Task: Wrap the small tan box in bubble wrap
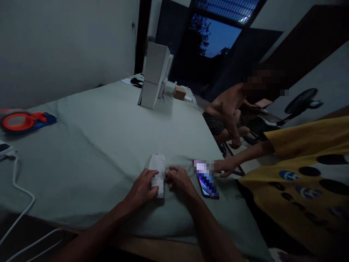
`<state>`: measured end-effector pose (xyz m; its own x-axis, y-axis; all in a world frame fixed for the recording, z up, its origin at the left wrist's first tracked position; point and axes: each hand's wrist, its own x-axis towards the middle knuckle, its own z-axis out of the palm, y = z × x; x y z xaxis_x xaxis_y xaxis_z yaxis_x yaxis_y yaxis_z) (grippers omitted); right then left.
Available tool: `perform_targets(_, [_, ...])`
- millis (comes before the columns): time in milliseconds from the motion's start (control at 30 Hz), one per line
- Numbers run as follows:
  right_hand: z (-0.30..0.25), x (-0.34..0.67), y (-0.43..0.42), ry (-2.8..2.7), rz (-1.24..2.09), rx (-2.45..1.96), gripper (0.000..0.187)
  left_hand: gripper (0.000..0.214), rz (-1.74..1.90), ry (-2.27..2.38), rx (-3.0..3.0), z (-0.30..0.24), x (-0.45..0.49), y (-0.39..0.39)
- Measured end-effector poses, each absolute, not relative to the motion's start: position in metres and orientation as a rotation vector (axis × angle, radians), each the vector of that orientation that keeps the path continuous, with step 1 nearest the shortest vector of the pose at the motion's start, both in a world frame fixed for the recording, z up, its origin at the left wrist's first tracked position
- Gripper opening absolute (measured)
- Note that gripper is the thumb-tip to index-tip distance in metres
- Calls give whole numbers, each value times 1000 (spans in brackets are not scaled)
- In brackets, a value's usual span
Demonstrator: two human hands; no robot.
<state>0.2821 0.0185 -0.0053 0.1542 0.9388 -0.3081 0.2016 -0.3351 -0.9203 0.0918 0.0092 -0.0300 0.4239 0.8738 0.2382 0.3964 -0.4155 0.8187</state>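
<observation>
A narrow, oblong packet (158,163) in whitish wrap, apparently bubble wrap, lies lengthwise on the table near its front edge. My left hand (143,185) grips it from the left, with thumb and forefinger resting on its upper face. On the other side, my right hand (178,178) has its fingers curled in against the packet's right edge. The fingertips of that hand are partly hidden. What the wrap encloses cannot be seen.
A lit phone (205,180) lies to the right, with another person's hand (227,166) by it. Orange tape dispenser (19,121) and white cable (29,196) are at left. White boxes (155,65) and a brown box (179,93) stand farther back. Another person (227,105) sits beyond the table.
</observation>
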Motion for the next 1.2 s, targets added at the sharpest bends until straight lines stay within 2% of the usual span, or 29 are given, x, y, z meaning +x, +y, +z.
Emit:
perform_targets(200, [-5, 273, 43, -1223, 1290, -1580, 30, 49, 889, 1031, 1985, -25, 91, 7])
perform_targets(467, [-6, 267, 39, -1311, 1215, -1336, 32, 33, 885, 1094, 2004, -24, 92, 4])
perform_targets(567, [0, 266, 20, -1361, 1163, -1275, 24, 33, 947, 1216, 2017, -25, 91, 0])
perform_targets(700, [10, 265, -4, -1597, 975, -1272, 14, 50, 1129, 1341, 1997, -30, 89, -2])
perform_targets(833, [12, 267, -20, -1803, 769, -1206, 2, 70, 1150, 1214, 2001, -39, 86, 5])
perform_targets(1000, [5, 277, -42, -2086, 460, -1210, 31, 33, 918, 1065, 1990, -37, 83, 13])
perform_targets(1133, [-3, 277, -55, -2244, 288, -1175, 47, 27, 850, 1057, 2004, -30, 83, 13])
perform_targets(1200, [-7, 275, -55, -2259, 238, -1177, 49, 24, 850, 1059, 1993, -28, 83, 13])
